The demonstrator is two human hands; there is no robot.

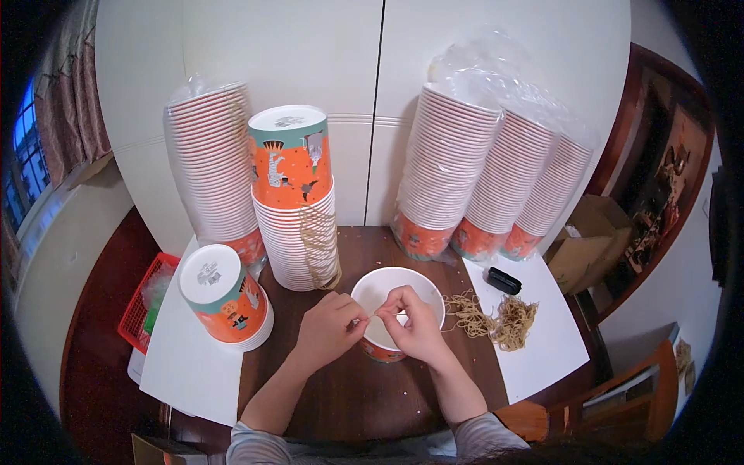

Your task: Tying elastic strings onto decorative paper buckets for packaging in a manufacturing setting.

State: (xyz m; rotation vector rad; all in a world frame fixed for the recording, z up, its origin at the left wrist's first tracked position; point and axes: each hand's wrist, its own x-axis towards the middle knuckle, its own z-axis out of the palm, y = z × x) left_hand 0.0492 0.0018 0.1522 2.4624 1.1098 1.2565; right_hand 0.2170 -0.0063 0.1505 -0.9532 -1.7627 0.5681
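Observation:
A paper bucket (384, 355) with a white inside and an orange printed side stands upright at the middle of the table. Over its opening, my left hand (333, 329) and my right hand (411, 324) come close together, fingertips pinched. Between them is what looks like a thin tan cord, mostly hidden by the fingers. Right of the bucket lie a loose tangle of tan cords (467, 312) and a denser bunch of cords (514, 324). More looped cords (319, 244) hang down the side of an upside-down bucket stack (291, 232) at the back left.
Nearer on the left stands a shorter inverted stack (225, 298). Plastic-wrapped bucket stacks rise at the back left (209, 163) and back right (449, 163). A small black object (504, 280) lies by the cords. Beyond the table are a red basket (136, 310) and a cardboard box (589, 240).

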